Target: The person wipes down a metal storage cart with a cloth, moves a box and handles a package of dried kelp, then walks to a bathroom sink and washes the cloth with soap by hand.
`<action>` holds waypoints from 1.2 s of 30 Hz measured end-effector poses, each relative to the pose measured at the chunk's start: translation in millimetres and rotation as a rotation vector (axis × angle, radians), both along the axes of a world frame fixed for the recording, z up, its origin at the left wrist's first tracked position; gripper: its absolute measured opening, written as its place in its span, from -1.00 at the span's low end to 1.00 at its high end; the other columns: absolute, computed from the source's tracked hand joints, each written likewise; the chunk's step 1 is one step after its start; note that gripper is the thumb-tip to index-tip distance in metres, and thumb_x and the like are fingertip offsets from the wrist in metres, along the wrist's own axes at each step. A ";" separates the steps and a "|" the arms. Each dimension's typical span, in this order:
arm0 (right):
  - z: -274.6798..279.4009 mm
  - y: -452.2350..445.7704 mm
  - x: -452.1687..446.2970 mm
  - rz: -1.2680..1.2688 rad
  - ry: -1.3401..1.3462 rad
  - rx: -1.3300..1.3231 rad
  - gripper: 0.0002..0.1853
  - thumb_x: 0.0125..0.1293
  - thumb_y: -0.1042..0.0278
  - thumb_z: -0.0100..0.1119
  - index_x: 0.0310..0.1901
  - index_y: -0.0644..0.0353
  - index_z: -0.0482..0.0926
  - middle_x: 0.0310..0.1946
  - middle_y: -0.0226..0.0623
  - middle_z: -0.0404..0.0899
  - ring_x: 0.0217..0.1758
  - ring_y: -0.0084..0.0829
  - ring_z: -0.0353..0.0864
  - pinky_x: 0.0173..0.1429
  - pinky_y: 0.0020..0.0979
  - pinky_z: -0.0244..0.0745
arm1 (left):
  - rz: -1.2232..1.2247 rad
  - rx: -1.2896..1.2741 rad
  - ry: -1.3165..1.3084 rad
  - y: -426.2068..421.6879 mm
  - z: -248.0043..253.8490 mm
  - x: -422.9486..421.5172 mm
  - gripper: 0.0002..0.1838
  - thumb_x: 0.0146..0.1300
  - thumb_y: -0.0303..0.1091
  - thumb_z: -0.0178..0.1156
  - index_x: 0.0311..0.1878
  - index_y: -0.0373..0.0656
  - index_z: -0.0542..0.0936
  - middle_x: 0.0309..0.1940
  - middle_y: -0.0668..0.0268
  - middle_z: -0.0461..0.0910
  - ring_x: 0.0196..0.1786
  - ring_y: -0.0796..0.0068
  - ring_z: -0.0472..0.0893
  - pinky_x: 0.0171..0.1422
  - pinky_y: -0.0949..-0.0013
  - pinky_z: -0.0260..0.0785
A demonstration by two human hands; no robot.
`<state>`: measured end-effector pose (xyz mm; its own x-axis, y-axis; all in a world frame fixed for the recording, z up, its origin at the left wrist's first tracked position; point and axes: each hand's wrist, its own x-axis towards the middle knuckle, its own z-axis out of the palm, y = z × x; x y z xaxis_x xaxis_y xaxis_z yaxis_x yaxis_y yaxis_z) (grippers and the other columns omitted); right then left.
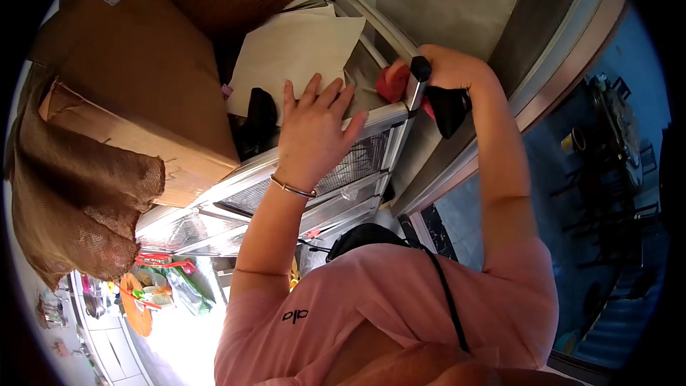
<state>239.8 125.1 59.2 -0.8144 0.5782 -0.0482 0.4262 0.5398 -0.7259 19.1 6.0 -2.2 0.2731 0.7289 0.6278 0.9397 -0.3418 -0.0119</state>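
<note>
My left hand (314, 125) lies palm down with its fingers spread, at the metal rack's front edge and over a pale sheet of paper (296, 50). A bracelet is on that wrist. My right hand (450, 68) is closed round a red cloth (392, 82) at the rack's corner post (419, 71); its fingers are partly hidden. A black cloth piece (450, 113) hangs below that hand. Left of my left hand, a black object (259, 114) rests on the rack (364, 120).
A large cardboard box (136, 50) stands at the left, with brown burlap (78, 186) over its side. Below are an orange round item (134, 304) and plastic bags. A door frame (529, 93) runs down the right; beyond it stand a table (620, 125) and chairs.
</note>
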 end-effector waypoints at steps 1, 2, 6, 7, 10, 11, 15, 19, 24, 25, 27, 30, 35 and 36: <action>-1.2 1.1 -2.2 0.019 0.052 0.015 -0.65 -0.04 0.56 0.12 -0.12 0.21 0.58 -0.30 -0.29 0.60 -0.21 -0.50 0.50 -0.04 -0.51 0.35 | -0.009 0.004 -0.006 -0.2 -0.9 0.5 -0.57 0.20 -0.04 0.04 0.01 -0.12 0.53 0.02 0.27 0.49 0.23 0.17 0.33 0.36 -0.14 -0.08; -3.2 1.9 -3.7 0.038 0.101 0.030 -0.64 -0.04 0.56 0.11 -0.12 0.21 0.57 -0.29 -0.28 0.60 -0.20 -0.48 0.50 -0.02 -0.50 0.35 | -0.019 0.008 -0.015 -0.7 -2.5 0.7 -0.58 0.20 -0.05 0.04 0.01 -0.12 0.53 0.02 0.27 0.49 0.23 0.17 0.33 0.36 -0.14 -0.08; -22.1 12.1 -3.7 0.033 0.245 0.194 -0.64 -0.04 0.57 0.09 -0.12 0.21 0.57 -0.27 -0.25 0.60 -0.18 -0.43 0.51 0.00 -0.50 0.34 | -0.015 0.005 -0.002 -0.4 0.3 0.1 -0.58 0.19 -0.05 0.05 0.01 -0.12 0.53 0.02 0.26 0.48 0.22 0.17 0.33 0.36 -0.14 -0.08; -16.8 12.2 -1.8 0.046 0.129 0.173 -0.68 0.04 0.52 0.09 -0.11 0.19 0.58 -0.24 -0.25 0.62 -0.15 -0.42 0.53 0.02 -0.48 0.35 | 0.009 -0.023 0.029 -2.6 3.6 -0.3 -0.57 0.21 -0.05 0.04 0.04 -0.09 0.52 0.06 0.27 0.46 0.25 0.18 0.31 0.37 -0.11 -0.07; 16.7 -14.7 -4.2 0.003 -0.097 0.074 -0.70 0.13 0.47 0.08 -0.07 0.15 0.59 -0.17 -0.25 0.62 -0.11 -0.40 0.55 0.05 -0.46 0.35 | 0.015 -0.043 0.064 -3.9 3.3 -3.5 -0.56 0.22 -0.03 0.03 0.08 -0.06 0.50 0.12 0.26 0.43 0.29 0.20 0.28 0.38 -0.09 -0.07; 29.3 -27.1 -6.4 -0.071 -0.206 0.044 -0.69 0.12 0.47 0.08 -0.06 0.14 0.59 -0.16 -0.24 0.62 -0.10 -0.40 0.55 0.05 -0.46 0.35 | 0.008 -0.031 0.056 -3.4 2.9 -5.4 -0.56 0.22 -0.03 0.03 0.09 -0.06 0.49 0.13 0.25 0.42 0.29 0.19 0.27 0.38 -0.09 -0.07; 30.1 -34.9 13.6 -0.265 -0.403 0.224 -0.71 0.10 0.47 0.07 -0.11 0.12 0.60 -0.17 -0.15 0.61 -0.06 -0.30 0.56 0.02 -0.40 0.37 | -0.001 -0.012 0.024 -2.2 -0.7 -7.3 -0.53 0.22 -0.04 0.03 0.13 -0.06 0.45 0.16 0.23 0.40 0.30 0.19 0.26 0.38 -0.11 -0.09; 25.5 -80.4 39.1 -0.418 -0.347 0.656 -0.71 0.03 0.45 0.16 -0.14 0.12 0.57 -0.28 -0.17 0.49 -0.18 -0.15 0.50 -0.10 -0.34 0.41 | -0.056 -0.011 -0.007 -3.3 -0.5 -7.7 -0.49 0.22 -0.06 0.03 0.18 -0.10 0.38 0.19 0.22 0.36 0.31 0.18 0.24 0.39 -0.09 -0.11; -5.5 -142.1 -9.1 -0.683 -0.005 0.726 -0.65 0.04 0.46 0.16 -0.08 -0.04 0.55 -0.27 -0.17 0.45 -0.13 -0.10 0.48 -0.07 -0.23 0.41 | -0.114 -0.019 -0.019 -6.6 2.2 -7.4 -0.41 0.18 -0.05 0.09 0.22 -0.16 0.32 0.21 0.21 0.33 0.33 0.18 0.20 0.41 -0.08 -0.16; -21.5 -138.4 -18.8 -0.694 0.034 0.736 -0.60 0.02 0.45 0.18 -0.03 -0.06 0.53 -0.26 -0.18 0.44 -0.13 -0.10 0.48 -0.08 -0.23 0.42 | -0.137 -0.025 -0.024 -6.8 2.1 -8.0 -0.38 0.15 -0.03 0.11 0.22 -0.17 0.31 0.21 0.21 0.32 0.34 0.18 0.19 0.41 -0.09 -0.17; -44.9 -134.1 -39.4 -0.774 -0.060 0.844 -0.56 0.01 0.42 0.19 0.01 -0.08 0.50 -0.25 -0.17 0.44 -0.14 -0.10 0.49 -0.07 -0.21 0.43 | -0.169 -0.031 -0.026 -7.8 1.3 -9.4 -0.34 0.13 -0.02 0.14 0.23 -0.19 0.29 0.22 0.21 0.32 0.35 0.19 0.17 0.41 -0.10 -0.19; -49.8 -141.1 -48.9 -0.829 -0.161 0.747 -0.56 0.03 0.38 0.18 0.02 -0.10 0.49 -0.28 -0.15 0.45 -0.18 -0.08 0.51 -0.10 -0.18 0.44 | -0.170 -0.019 -0.011 -9.9 -0.1 -11.7 -0.30 0.10 0.00 0.17 0.24 -0.20 0.28 0.23 0.21 0.31 0.36 0.18 0.16 0.41 -0.11 -0.21; -46.1 -148.9 -20.6 -0.741 -0.145 0.617 -0.65 0.10 0.30 0.10 -0.02 -0.04 0.53 -0.34 -0.08 0.51 -0.22 -0.07 0.53 -0.15 -0.19 0.45 | -0.141 -0.037 0.001 -8.0 1.0 -12.8 -0.27 0.08 -0.02 0.19 0.26 -0.21 0.25 0.25 0.19 0.27 0.37 0.18 0.13 0.42 -0.10 -0.24; -47.0 -151.1 -14.7 -0.744 -0.141 0.631 -0.65 0.10 0.30 0.10 -0.02 -0.04 0.53 -0.34 -0.08 0.51 -0.22 -0.07 0.53 -0.15 -0.19 0.45 | -0.143 -0.022 0.001 -7.4 1.6 -14.3 -0.27 0.08 -0.02 0.19 0.26 -0.21 0.25 0.25 0.19 0.27 0.37 0.18 0.13 0.42 -0.10 -0.24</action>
